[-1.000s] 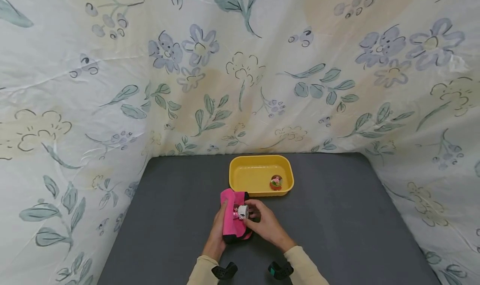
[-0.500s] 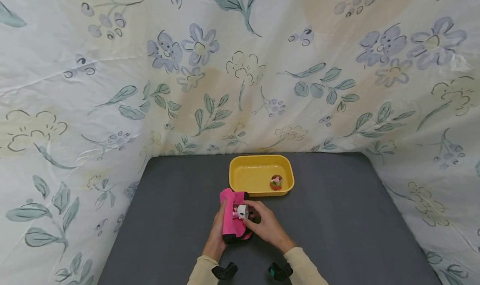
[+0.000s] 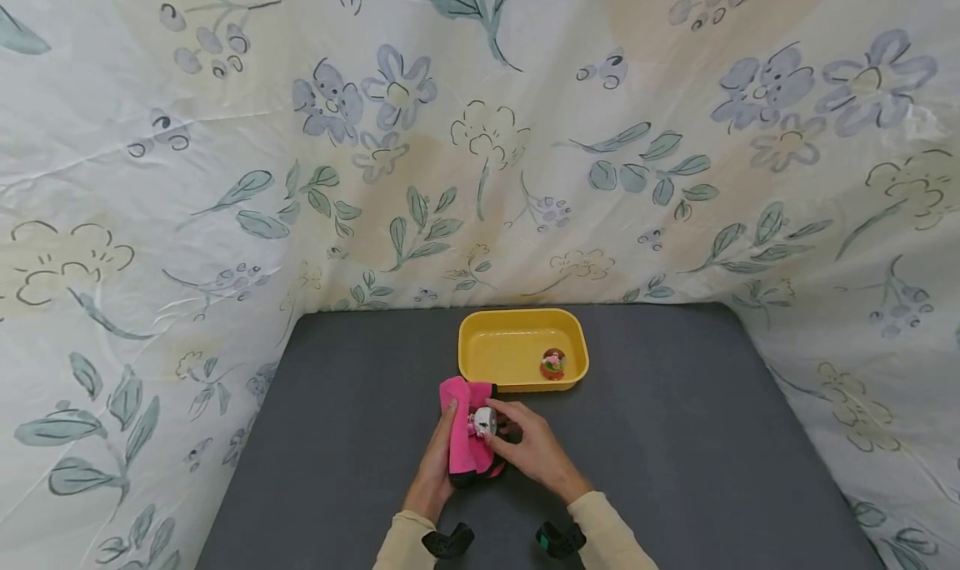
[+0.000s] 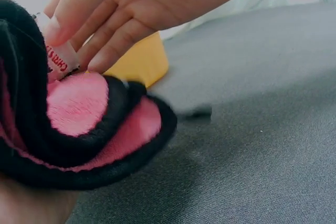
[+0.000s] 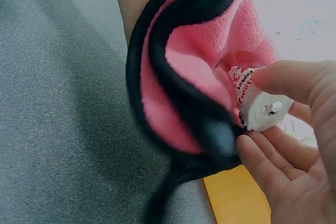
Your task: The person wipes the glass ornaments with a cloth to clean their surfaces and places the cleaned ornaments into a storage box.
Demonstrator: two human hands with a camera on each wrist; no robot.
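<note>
My left hand (image 3: 433,470) holds a folded pink cloth with black edging (image 3: 461,441), its thumb lying over the near side. In the cloth's fold sits a small snow globe (image 5: 268,109) with a white base that bears red lettering. My right hand (image 3: 542,452) pinches that base between thumb and fingers. The clear dome presses against the pink fabric in the right wrist view, partly covered. From the left wrist view, the cloth (image 4: 79,103) wraps round the dome end and the white base (image 4: 62,60) sticks out towards my right fingers.
A yellow tray (image 3: 498,387) stands just beyond the hands on the dark grey table (image 3: 660,437). Inside it, at the right, is another small globe with a reddish base (image 3: 552,364). A floral curtain (image 3: 487,178) hangs behind and along both sides.
The snow globe has turned slightly in my right fingers, and the cloth has shifted a little round it. Both hands stay in nearly the same place; the tray has not moved.
</note>
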